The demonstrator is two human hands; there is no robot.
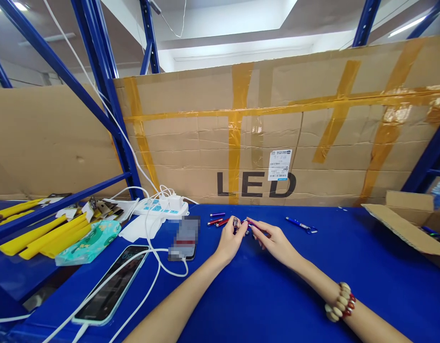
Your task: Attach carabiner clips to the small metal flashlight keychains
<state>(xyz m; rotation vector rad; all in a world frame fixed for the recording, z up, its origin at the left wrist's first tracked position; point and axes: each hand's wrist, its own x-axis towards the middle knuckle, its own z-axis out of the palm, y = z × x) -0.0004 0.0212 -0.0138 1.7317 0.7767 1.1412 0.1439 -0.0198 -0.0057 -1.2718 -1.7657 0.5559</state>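
My left hand (231, 242) and my right hand (273, 238) meet above the middle of the blue table, fingers closed in pinches. Between the right fingertips is a slim dark red metal tube (253, 223), mostly covered by the fingers. Close against it are the left fingertips; what they grip is too small and hidden to name. Just left of the hands lie red metal tubes (215, 222) and a purple tube (217, 215). To the right rests a blue pen-like metal tube (296, 222) with a silver clip at one end.
Two phones, one pale-edged (110, 283) and one dark (186, 238), lie left with white cables. Behind them is a power strip (158, 207). Yellow tubes (62, 233) and a green packet (89, 243) sit far left. An open carton (405, 226) stands right; a cardboard panel (191, 157) rises behind.
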